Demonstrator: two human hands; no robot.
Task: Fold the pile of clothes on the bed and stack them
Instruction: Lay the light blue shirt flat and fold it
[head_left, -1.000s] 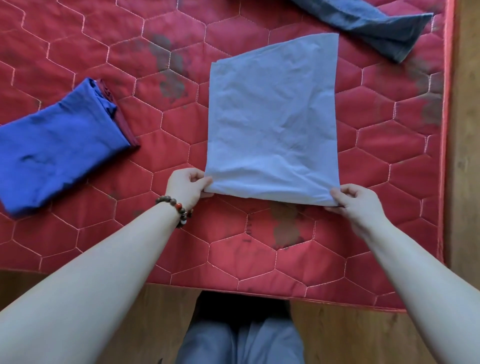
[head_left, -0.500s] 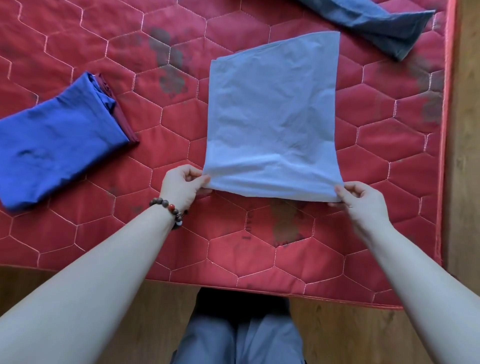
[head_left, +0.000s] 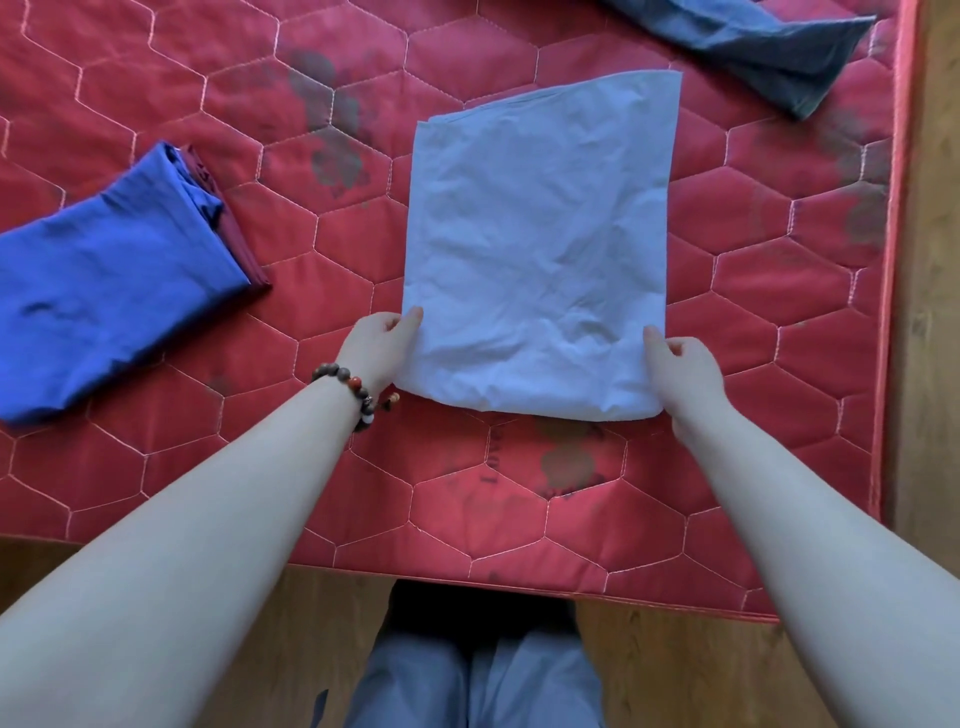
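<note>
A light blue cloth (head_left: 540, 244), folded into a rectangle, lies on the red quilted bed (head_left: 467, 499). My left hand (head_left: 379, 348) pinches its near left edge, thumb on top. My right hand (head_left: 680, 371) pinches the near right edge the same way. The near end of the cloth curls up off the bed between my hands. To the left sits a folded stack (head_left: 104, 280) with a royal blue garment on top and a dark red one showing under it. A dark blue-grey garment (head_left: 763, 47) lies unfolded at the far right.
The bed's near edge (head_left: 519, 587) runs just in front of my legs, and its right edge (head_left: 893, 260) meets a wooden floor. Dark stains mark the quilt. A bead bracelet (head_left: 353, 389) circles my left wrist.
Both hands have lifted the cloth's near end and carried it forward, so the cloth looks shorter and its near edge is now rolled.
</note>
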